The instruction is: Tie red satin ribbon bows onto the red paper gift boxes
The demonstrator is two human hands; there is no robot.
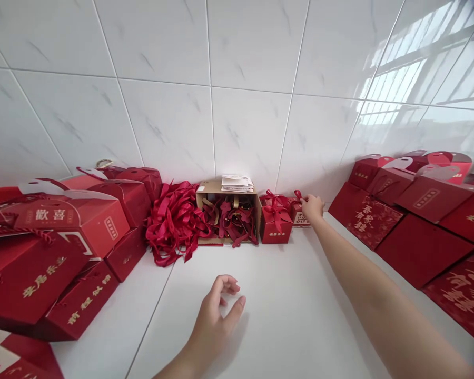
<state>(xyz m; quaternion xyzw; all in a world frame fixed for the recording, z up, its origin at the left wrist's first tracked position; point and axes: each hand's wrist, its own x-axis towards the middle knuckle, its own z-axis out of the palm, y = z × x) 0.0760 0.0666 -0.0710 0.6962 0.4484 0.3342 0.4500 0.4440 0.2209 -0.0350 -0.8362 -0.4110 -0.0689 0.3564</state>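
My right hand reaches to the back, its fingers closed at the red bow on top of a small red box near the wall. Left of it stands another red box tied with a red ribbon bow. My left hand hovers over the white surface at the front middle, fingers curled but apart, with nothing between them. Behind it an open cardboard box lies on its side, holding dark red and gold pieces.
A heap of red ribbons lies left of the cardboard box, with stacked papers on top of that box. Red gift boxes are piled at the left, and more red boxes line the right. A tiled wall rises behind.
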